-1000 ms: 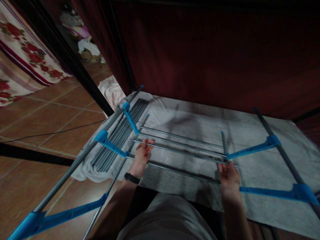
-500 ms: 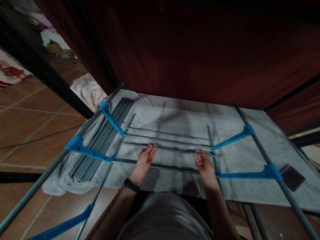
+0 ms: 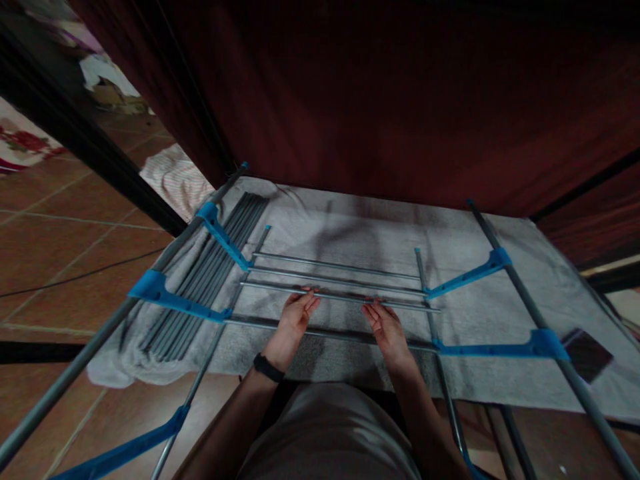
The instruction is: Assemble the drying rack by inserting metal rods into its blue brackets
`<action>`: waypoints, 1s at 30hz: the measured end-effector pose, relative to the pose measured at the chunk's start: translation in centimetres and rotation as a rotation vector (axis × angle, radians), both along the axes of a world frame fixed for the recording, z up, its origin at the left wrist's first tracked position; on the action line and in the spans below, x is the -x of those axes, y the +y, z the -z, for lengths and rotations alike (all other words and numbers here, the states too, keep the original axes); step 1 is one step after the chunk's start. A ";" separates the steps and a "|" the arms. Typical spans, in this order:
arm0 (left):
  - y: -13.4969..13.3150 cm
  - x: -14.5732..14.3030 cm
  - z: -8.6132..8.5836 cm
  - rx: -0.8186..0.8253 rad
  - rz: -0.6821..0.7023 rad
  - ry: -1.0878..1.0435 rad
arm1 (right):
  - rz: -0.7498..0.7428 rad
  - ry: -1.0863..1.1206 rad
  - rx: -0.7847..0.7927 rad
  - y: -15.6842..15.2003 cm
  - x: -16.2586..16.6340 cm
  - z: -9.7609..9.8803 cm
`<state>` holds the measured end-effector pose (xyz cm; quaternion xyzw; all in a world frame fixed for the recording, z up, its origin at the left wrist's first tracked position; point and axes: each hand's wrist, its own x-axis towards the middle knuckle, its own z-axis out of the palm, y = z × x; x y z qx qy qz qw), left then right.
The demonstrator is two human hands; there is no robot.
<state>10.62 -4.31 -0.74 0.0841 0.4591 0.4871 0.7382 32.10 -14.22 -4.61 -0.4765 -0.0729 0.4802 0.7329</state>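
Note:
A metal rack frame with blue plastic joints lies over a grey towel on the floor. Several thin grey rods run across its middle. My left hand rests palm down with its fingertips on one loose rod, fingers stretched out. My right hand lies the same way on that rod, a little to the right. Both hands sit just past the nearer crossbar. A black band is on my left wrist.
A bundle of spare grey rods lies on the towel's left side. A dark red cloth wall rises behind the towel. A dark flat phone-like object lies on the towel at right. Tiled floor and a pale cloth are at left.
My right hand has slid left along the rod, from the right joint toward the middle. My left hand stayed nearly in place. The view swung to the right.

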 end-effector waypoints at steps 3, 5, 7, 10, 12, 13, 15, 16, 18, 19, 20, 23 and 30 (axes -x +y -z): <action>-0.2 -0.5 -0.2 0.004 0.015 0.012 | 0.006 -0.015 0.035 0.1 0.0 0.1; -0.2 -0.6 -0.3 0.012 0.014 0.017 | 0.002 -0.030 0.043 0.2 -0.1 0.3; -0.3 -0.7 -0.3 0.012 0.008 0.023 | -0.009 -0.033 0.036 0.2 -0.1 0.4; -0.3 -0.7 -0.2 0.004 0.012 0.021 | -0.044 -0.031 0.015 0.2 -0.1 0.5; -0.4 -0.8 -0.1 -0.003 0.014 0.012 | -0.071 -0.032 0.012 0.2 0.0 0.4; -0.4 -0.8 0.0 -0.006 0.013 0.009 | -0.077 -0.032 0.017 0.2 0.0 0.4; -0.5 -0.9 0.1 -0.011 0.013 0.006 | -0.077 -0.029 0.035 0.2 0.1 0.3; -0.5 -0.9 0.1 -0.014 0.014 0.005 | -0.076 -0.029 0.041 0.2 0.1 0.2; -0.6 -0.9 0.2 -0.027 0.018 -0.002 | -0.084 -0.031 0.047 0.1 0.1 0.1; -0.7 -1.0 0.2 -0.037 0.021 -0.006 | -0.093 -0.033 0.047 0.1 0.1 0.0; -0.8 -1.0 0.2 -0.049 0.027 -0.011 | -0.103 -0.036 0.049 0.0 0.0 -0.1; -1.2 -1.4 0.2 -0.080 0.047 -0.018 | -0.113 -0.059 0.055 -0.2 -0.2 -0.2; -2.0 -2.3 0.5 -0.129 0.051 -0.014 | -0.074 -0.121 0.070 -0.3 -0.8 0.6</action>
